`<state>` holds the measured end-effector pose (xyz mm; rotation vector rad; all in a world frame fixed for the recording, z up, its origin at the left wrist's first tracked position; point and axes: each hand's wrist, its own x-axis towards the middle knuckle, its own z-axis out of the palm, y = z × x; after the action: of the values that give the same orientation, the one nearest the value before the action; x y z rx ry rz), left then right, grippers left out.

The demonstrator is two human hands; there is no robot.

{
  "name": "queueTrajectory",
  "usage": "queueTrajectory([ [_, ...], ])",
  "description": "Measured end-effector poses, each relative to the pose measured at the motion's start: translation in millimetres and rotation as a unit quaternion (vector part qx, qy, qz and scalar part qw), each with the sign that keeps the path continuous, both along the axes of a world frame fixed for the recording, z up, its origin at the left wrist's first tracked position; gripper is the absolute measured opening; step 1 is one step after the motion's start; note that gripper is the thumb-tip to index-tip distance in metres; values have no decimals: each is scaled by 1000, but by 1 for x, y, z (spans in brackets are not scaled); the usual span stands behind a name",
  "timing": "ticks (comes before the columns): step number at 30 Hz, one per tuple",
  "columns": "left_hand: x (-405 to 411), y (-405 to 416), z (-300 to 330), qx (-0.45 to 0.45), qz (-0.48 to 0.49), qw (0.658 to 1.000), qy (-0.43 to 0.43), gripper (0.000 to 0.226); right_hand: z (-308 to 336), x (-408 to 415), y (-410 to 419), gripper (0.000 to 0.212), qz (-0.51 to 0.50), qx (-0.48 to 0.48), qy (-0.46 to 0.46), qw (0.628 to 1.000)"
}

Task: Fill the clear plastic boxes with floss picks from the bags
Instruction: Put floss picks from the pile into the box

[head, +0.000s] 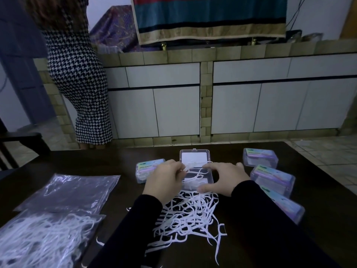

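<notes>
An open clear plastic box (206, 176) sits mid-table with its lid (194, 156) raised at the back and a few white floss picks inside. My left hand (164, 178) is at its left edge, fingers curled round floss picks over the box. My right hand (226, 177) rests around the box's right side, thumb near its front corner and fingers over its rim. A loose pile of white floss picks (191, 219) lies on the dark table between my forearms. A full bag of floss picks (44, 240) lies at the lower left.
An empty clear bag (69, 192) lies left of the pile. One closed, labelled box (144, 170) stands left of the open box, three more (259, 157) (273, 177) (286, 206) line the right. A person in a houndstooth dress (81, 84) stands beyond the table by white cabinets.
</notes>
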<state>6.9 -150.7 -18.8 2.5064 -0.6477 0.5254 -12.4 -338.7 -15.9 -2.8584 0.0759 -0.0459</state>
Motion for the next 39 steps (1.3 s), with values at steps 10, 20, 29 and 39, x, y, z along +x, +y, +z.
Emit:
queueTrajectory([
  [10, 5, 13, 10, 37, 20, 998, 54, 21, -2, 1, 0, 88, -11, 63, 0, 998],
  [20, -2, 4, 9, 60, -20, 998, -22, 11, 1, -4, 5, 89, 1, 60, 14, 998],
  [29, 7, 3, 4, 93, 13, 996, -13, 14, 1, -3, 5, 87, 12, 58, 12, 998],
  [39, -3, -9, 1, 45, -108, 992, 37, 21, 2, -4, 5, 75, 22, 56, -3, 998],
])
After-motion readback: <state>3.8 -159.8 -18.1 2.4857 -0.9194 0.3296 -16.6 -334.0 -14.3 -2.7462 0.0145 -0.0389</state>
